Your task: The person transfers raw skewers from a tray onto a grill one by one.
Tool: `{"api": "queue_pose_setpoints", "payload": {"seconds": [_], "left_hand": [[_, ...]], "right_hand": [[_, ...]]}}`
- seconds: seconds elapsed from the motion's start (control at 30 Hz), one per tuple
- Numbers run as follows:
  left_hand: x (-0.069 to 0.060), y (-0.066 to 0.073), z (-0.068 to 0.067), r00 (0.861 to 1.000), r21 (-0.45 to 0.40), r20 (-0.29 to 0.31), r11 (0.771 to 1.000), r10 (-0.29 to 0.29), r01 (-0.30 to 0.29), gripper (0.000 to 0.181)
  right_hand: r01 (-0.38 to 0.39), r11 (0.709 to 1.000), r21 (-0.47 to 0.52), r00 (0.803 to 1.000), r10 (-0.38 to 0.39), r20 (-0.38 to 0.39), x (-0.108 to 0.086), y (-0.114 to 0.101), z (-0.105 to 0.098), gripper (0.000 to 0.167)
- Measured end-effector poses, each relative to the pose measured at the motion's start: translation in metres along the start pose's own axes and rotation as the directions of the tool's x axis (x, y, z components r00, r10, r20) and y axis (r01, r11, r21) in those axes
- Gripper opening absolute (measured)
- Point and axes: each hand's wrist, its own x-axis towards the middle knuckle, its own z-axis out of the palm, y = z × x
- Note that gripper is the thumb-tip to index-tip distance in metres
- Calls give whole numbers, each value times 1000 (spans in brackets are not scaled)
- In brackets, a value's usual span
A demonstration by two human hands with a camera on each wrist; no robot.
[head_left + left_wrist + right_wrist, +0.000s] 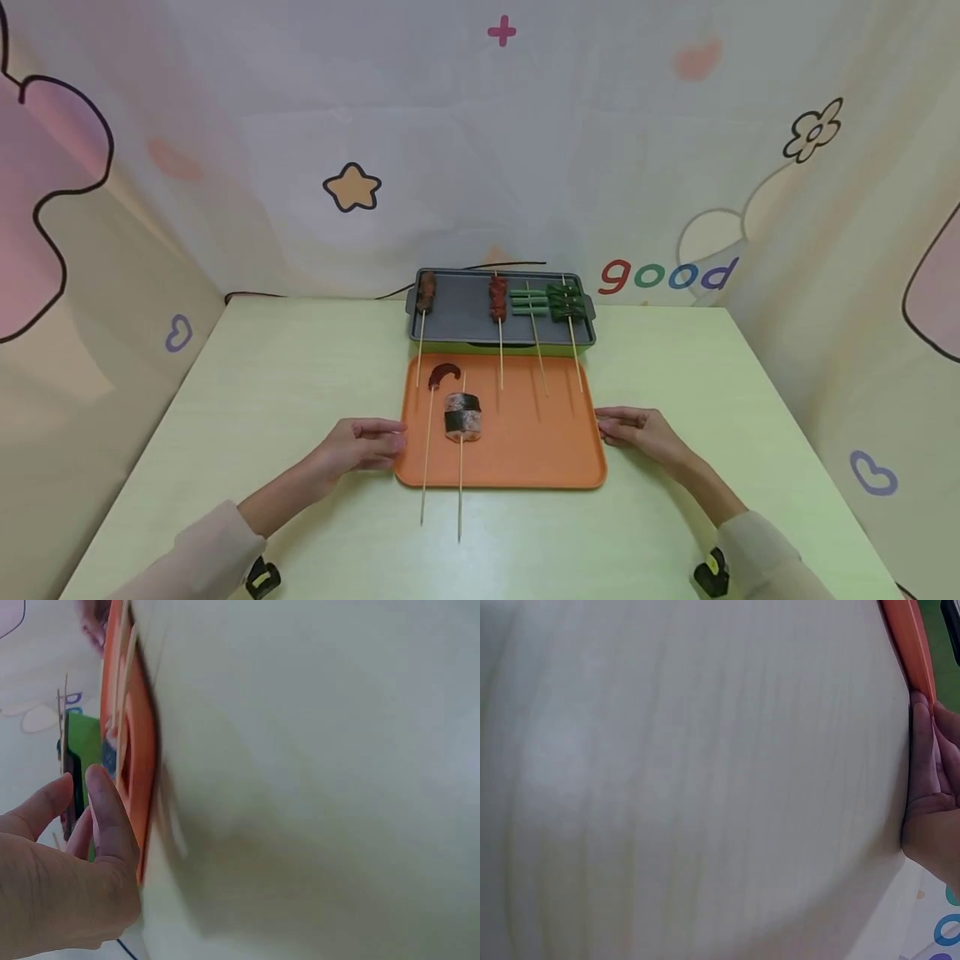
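Observation:
An orange tray lies on the table, with a dark curved piece on a stick and a black-banded roll on another. Both sticks reach past its front edge. My left hand is at the tray's left edge; in the left wrist view its fingers stand apart with a gap between them, beside the tray. At the right edge is my right hand. The right wrist view shows the right hand pinching the tray's rim between its fingertips.
Behind the tray stands a green-sided grill with a dark plate. On it lie a brown skewer, a red skewer, a green-stalk skewer and a leafy skewer; their sticks reach over the tray. A patterned curtain hangs behind.

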Motion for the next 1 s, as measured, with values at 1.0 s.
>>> {"api": "queue_pose_setpoints", "payload": {"seconds": [1.0], "left_hand": [[-32, -30, 44, 976, -85, 195, 990, -93, 111, 48]], "right_hand": [[-2, 1000, -5, 1000, 2, -13, 0, 0, 1, 48]]}}
